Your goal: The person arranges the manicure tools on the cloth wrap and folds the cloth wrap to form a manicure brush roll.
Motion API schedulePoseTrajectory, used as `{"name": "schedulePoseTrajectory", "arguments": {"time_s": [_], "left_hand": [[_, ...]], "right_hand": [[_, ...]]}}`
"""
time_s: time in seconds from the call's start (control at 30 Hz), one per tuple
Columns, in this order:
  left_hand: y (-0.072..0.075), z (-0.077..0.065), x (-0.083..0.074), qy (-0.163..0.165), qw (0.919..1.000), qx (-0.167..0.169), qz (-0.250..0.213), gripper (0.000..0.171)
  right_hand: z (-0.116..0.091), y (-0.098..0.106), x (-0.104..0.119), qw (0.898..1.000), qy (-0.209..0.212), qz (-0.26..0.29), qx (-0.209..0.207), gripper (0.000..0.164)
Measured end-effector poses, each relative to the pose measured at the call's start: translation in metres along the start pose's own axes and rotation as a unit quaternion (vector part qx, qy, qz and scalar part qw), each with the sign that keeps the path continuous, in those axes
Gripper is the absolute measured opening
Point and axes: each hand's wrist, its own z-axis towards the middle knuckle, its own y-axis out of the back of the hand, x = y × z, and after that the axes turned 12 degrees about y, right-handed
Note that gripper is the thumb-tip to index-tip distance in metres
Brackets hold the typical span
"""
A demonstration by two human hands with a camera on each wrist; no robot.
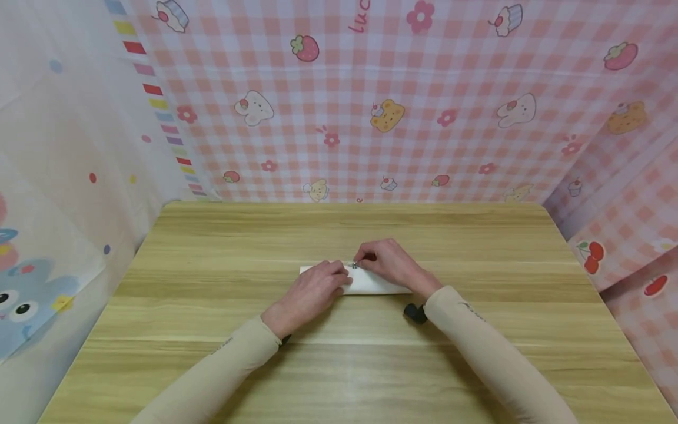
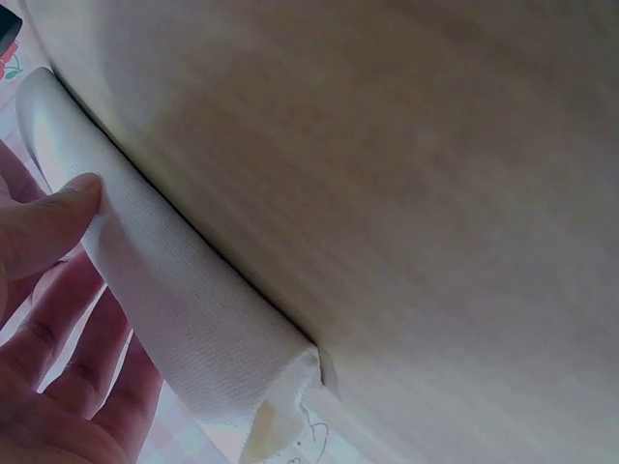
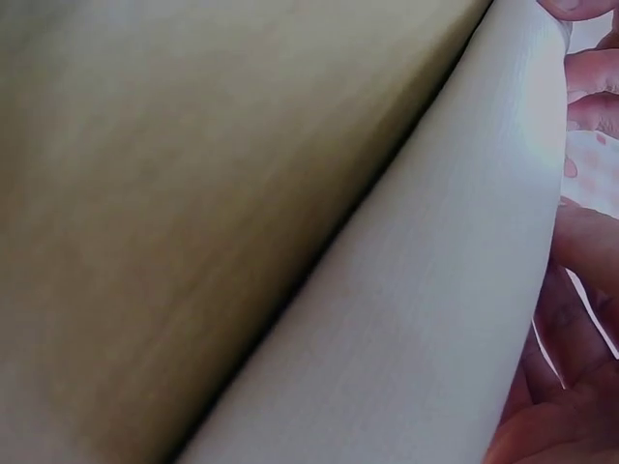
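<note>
A long white cloth pouch (image 1: 373, 284) lies across the table. My left hand (image 1: 316, 285) holds its left part. In the left wrist view the thumb (image 2: 73, 205) presses the near face of the woven fabric (image 2: 189, 290), with the other fingers behind it. My right hand (image 1: 394, 263) pinches a small dark metal pull (image 1: 354, 265) at the pouch's upper edge, near the left fingertips. The right wrist view shows the pouch's smooth side (image 3: 416, 280) with right-hand fingers (image 3: 585, 237) along its far edge; the pull is hidden there.
The wood-grain table (image 1: 212, 235) extends on all sides of the pouch. A pink checked cloth (image 1: 339, 88) hangs behind it, with more printed cloth at left and right. A black wrist device (image 1: 415, 314) shows beside the right sleeve.
</note>
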Motion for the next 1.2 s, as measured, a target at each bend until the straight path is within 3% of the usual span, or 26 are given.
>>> {"name": "schedulePoseTrajectory", "arguments": {"time_s": [0.6,1.2], "left_hand": [[0.001,0.001,0.0,0.008,0.9997,-0.01,-0.02,0.018],[-0.001,0.002,0.001,0.032,0.998,0.002,-0.054,0.017]], "right_hand": [[-0.008,0.004,0.004,0.998,0.043,-0.02,0.032,0.014],[-0.015,0.001,0.001,0.993,0.09,-0.045,0.065,0.025]]}}
